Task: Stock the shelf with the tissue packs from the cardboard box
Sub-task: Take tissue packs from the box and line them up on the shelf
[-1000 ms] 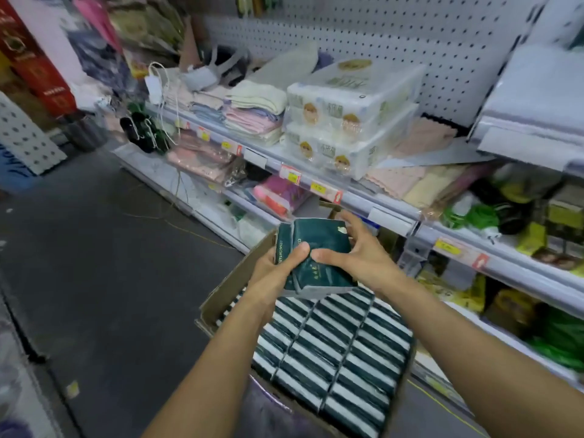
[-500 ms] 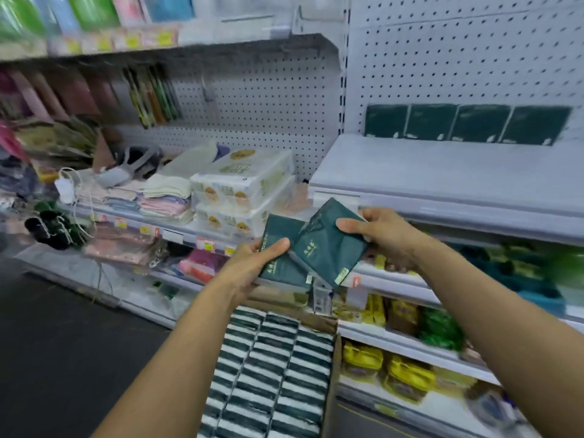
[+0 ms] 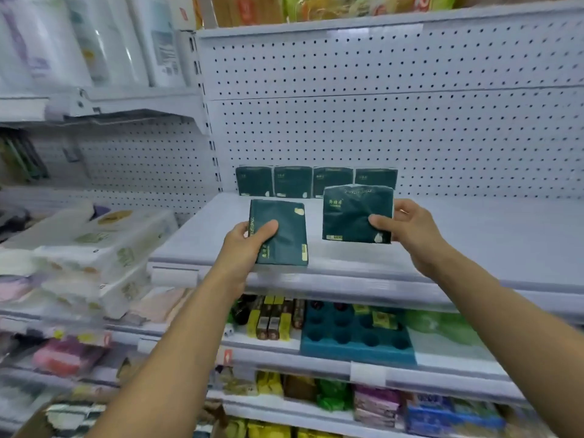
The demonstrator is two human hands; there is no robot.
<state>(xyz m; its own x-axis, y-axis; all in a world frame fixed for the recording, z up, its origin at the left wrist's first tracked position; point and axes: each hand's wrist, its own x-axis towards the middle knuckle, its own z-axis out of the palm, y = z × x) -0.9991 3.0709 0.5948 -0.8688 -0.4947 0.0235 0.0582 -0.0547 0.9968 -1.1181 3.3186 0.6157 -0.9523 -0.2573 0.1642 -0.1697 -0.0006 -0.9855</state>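
The shelf now fills the view where a moment ago the person was still bent over the cardboard box; both arms have come up to it, so placing looks imminent. Four dark green packs already stand in a row against the pegboard at the back. The box sits low at the left, striped packs just visible inside, blurred. The left hand grips one tissue pack over the shelf's front edge, thumb across its face. The right hand pinches a second pack upright, just before the row.
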